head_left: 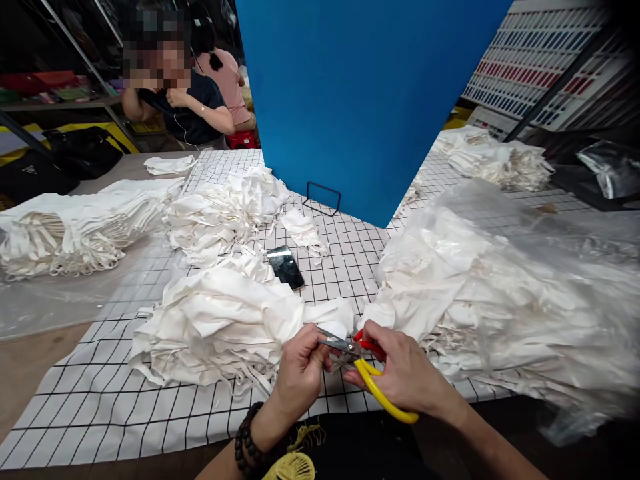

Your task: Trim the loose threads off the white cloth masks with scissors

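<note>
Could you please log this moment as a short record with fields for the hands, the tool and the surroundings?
left hand: left hand pinches a white fabric piece at the blades
right hand: right hand grips the yellow-and-red-handled metal snips
surface: black-gridded white table cover
near left: heap of white fabric pieces
near right: clear plastic bag of white fabric
also: black phone, blue upright board
others: two people seated far left

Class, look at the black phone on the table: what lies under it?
The phone rests partly on the gridded table cover, its near-left edge against a white fabric pile. Whatever lies directly beneath it is covered.
</note>
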`<state>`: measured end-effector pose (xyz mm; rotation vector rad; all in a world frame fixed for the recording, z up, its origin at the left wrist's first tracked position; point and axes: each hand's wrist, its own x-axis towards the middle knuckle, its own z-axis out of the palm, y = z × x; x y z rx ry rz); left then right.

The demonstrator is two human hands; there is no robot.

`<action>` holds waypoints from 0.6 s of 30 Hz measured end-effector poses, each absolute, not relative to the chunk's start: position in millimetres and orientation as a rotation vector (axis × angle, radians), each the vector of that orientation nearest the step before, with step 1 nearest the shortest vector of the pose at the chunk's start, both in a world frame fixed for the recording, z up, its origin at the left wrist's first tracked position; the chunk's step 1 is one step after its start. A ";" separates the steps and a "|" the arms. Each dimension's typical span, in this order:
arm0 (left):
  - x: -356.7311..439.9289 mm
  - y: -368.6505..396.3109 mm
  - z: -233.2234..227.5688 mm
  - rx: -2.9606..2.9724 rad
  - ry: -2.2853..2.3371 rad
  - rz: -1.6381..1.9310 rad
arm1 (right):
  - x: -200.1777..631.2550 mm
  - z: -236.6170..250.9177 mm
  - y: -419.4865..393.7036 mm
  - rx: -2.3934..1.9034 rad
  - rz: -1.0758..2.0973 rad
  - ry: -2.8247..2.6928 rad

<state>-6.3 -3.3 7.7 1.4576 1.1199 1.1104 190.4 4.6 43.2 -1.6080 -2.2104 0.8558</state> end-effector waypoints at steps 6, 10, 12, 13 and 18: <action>-9.8 -1.9 7.4 1.476 1.124 1.072 | 188.3 38.6 5.1 -1.608 0.889 -2.207; -9.7 -1.9 5.6 1.455 1.118 1.078 | 188.1 35.0 3.5 -1.579 0.859 -2.195; -9.2 -2.5 3.8 1.417 1.117 1.079 | 187.8 32.6 2.6 -1.563 0.826 -2.186; -8.8 -2.9 2.7 1.393 1.115 1.079 | 187.6 31.0 2.3 -1.557 0.815 -2.179; -8.2 -3.2 0.1 1.243 1.061 1.091 | 184.6 19.7 -0.4 -1.519 0.834 -2.101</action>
